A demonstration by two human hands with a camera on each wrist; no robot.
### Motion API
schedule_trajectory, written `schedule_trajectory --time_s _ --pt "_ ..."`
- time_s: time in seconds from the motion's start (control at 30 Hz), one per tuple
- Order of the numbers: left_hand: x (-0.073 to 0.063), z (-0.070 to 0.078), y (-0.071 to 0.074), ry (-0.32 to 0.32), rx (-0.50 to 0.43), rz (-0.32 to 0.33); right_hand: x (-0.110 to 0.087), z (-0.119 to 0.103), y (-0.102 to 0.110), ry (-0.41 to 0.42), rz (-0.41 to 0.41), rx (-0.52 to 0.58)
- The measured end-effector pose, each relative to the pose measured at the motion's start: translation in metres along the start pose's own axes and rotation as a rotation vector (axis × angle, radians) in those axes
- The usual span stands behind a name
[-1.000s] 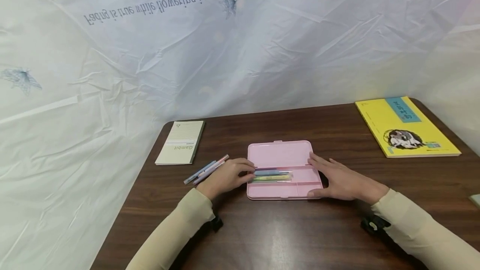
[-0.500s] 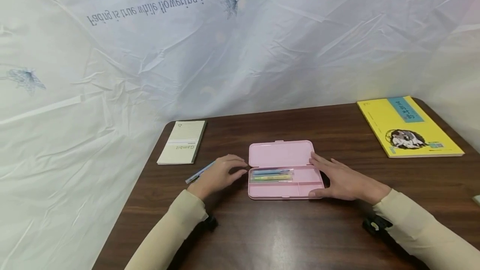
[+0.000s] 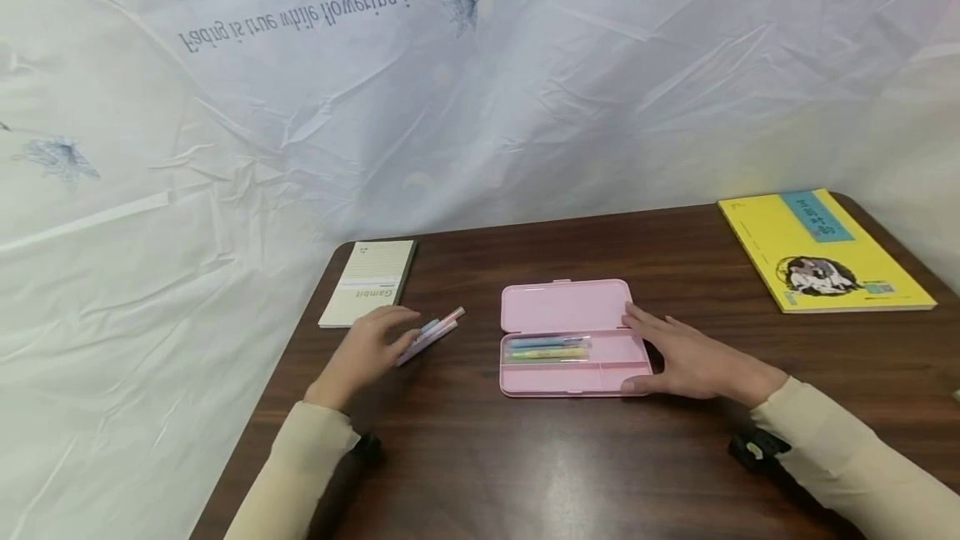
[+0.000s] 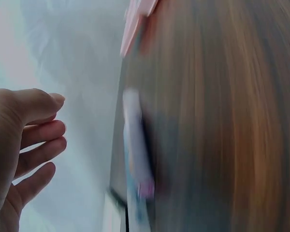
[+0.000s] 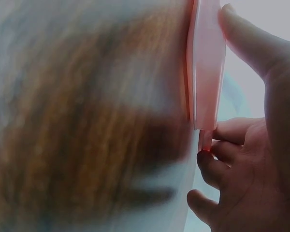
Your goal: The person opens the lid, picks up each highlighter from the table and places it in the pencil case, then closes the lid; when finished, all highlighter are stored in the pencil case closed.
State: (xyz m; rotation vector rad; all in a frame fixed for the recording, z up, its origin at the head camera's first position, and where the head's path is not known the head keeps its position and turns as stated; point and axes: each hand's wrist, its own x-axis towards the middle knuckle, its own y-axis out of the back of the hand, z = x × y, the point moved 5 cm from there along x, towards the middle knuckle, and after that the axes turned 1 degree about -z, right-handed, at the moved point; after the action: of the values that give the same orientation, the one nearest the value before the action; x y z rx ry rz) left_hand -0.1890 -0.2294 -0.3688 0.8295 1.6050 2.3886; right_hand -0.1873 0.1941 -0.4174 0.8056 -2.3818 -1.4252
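A pink pencil case (image 3: 551,379) lies with its lid (image 3: 566,307) folded back. Several blue, yellow and green pens (image 3: 551,348) lie in its long back compartment, seemingly in a clear sleeve. At its right end my right hand (image 3: 686,361) holds it, thumb at the front corner and fingertips by the lid; the right wrist view shows them against the pink case (image 5: 208,67). My left hand (image 3: 367,352) hovers beside a few loose pens (image 3: 435,336), its fingers loosely bent. In the left wrist view those pens (image 4: 137,145) are blurred, apart from the hand (image 4: 29,125).
Behind the left hand lies a white notepad (image 3: 367,282), near the table's left edge. A yellow book (image 3: 821,252) rests at the back right. The brown table (image 3: 465,457) ends at a pale printed sheet (image 3: 525,107).
My left hand has moved left from the pencil case to the loose pens, uncovering more of them. My right hand has stayed at the case's right end.
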Motion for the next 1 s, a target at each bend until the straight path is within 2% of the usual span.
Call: schedule_trajectory --time_s 0.2,0.47,0.7,1.0 --pt "-0.023 -0.028 0.015 0.113 0.037 0.021 0.0 0.001 0.001 0.001 0.001 0.002" --pt "-0.04 -0.053 0.006 0.234 0.045 -0.035 -0.001 0.002 0.003 -0.011 -0.001 0.005" --pt "-0.046 -0.066 -0.006 0.279 0.017 -0.132 0.0 0.0 0.002 -0.01 -0.005 0.01" --pt "-0.048 -0.066 -0.011 0.284 0.001 -0.161 0.0 -0.001 0.002 -0.018 -0.006 0.015"
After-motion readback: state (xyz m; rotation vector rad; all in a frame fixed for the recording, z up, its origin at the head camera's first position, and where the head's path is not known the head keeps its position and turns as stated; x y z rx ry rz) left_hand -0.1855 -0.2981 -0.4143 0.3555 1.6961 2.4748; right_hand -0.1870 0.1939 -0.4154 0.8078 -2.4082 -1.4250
